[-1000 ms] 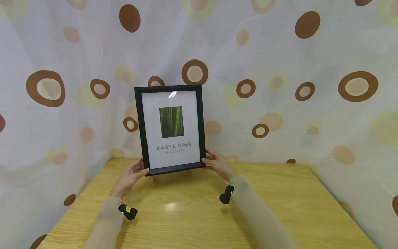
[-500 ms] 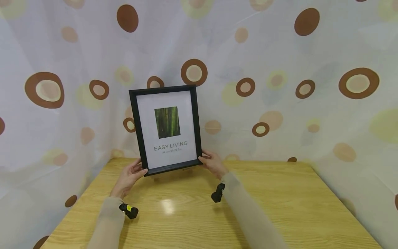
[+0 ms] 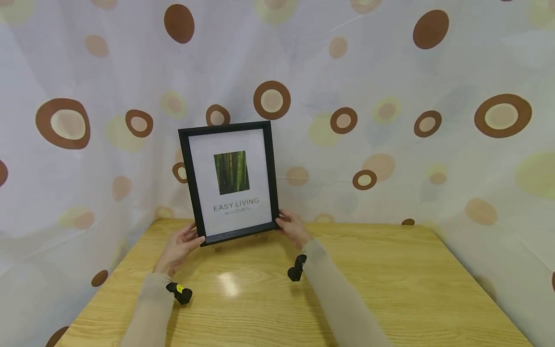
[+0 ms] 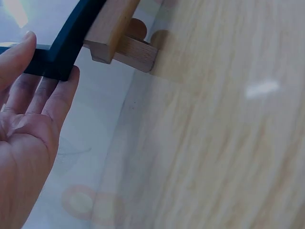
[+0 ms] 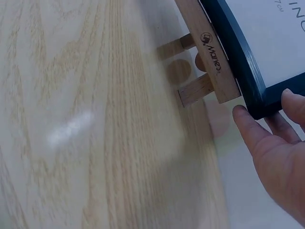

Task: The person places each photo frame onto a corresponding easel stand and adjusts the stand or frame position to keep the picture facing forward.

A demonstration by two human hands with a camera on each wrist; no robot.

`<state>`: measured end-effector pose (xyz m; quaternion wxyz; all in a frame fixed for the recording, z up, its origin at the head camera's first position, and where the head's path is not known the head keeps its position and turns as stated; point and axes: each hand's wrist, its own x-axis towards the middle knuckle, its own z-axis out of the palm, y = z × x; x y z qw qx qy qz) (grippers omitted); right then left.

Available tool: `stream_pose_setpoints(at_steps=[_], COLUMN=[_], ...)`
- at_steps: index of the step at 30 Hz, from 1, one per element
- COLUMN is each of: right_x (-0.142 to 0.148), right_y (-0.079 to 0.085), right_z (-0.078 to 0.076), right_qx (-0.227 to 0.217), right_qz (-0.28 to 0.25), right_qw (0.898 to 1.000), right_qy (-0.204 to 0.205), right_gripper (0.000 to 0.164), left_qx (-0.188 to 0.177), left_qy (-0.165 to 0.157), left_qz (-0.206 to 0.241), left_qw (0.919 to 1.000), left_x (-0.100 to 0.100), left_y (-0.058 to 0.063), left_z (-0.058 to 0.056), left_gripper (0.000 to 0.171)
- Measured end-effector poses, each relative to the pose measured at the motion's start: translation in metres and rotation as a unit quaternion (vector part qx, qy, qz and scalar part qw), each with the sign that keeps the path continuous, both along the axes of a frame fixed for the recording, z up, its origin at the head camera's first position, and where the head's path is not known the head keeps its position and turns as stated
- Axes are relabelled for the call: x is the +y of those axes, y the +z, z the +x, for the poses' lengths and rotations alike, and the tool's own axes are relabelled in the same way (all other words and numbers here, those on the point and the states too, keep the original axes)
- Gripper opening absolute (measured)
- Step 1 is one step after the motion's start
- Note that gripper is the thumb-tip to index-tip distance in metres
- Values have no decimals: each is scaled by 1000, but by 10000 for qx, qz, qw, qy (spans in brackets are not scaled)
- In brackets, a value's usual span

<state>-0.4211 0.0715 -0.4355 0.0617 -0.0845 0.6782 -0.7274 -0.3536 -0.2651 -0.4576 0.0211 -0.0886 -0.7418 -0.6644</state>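
A black picture frame [image 3: 191, 183] stands near the back of the table, leaning slightly to the left. Behind its glass is a white sheet with a bamboo print [image 3: 231, 172] and the words "EASY LIVING". My left hand [image 3: 177, 248] grips the lower left corner, thumb in front and fingers under and behind. At the lower right corner my right hand [image 3: 295, 229] holds the frame the same way. Both wrist views show a wooden stand with a ledge [image 5: 221, 78] right beside the frame's bottom edge; the frame hides most of it. Whether the frame's weight rests on the ledge I cannot tell.
The light wooden table [image 3: 368, 279] stretches out in front and to the right. A white curtain with brown and beige ovals [image 3: 321, 62] hangs behind it and along both sides. A black wrist camera [image 3: 179, 293] sits on each sleeve.
The frame has shifted a little to the left and tilts slightly more that way. My right hand has moved left with it, while my left hand has hardly moved. Both still hold the frame.
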Motion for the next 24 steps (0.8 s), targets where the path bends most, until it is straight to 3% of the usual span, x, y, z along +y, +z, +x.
stream_pose_setpoints(at_steps=[8,16,24], right_x=[-1,1,0], right_y=[-9,-12,-14], right_z=[-2,-2,3], right_qx=[-21,-355,-236], right_qz=[122,370,328], right_qw=[9999,9977,9980], right_qy=[-69,445,492], right_gripper=[49,51,47], left_qx=[-43,-393,-605], left_qy=[-113,-472,-127], left_qz=[60,-32,-88], left_qw=[9999,9981,9981], left_x=[-2,3,13], left_y=[-3,-3,0], left_z=[-4,-10,-10], left_gripper=[74,62,59])
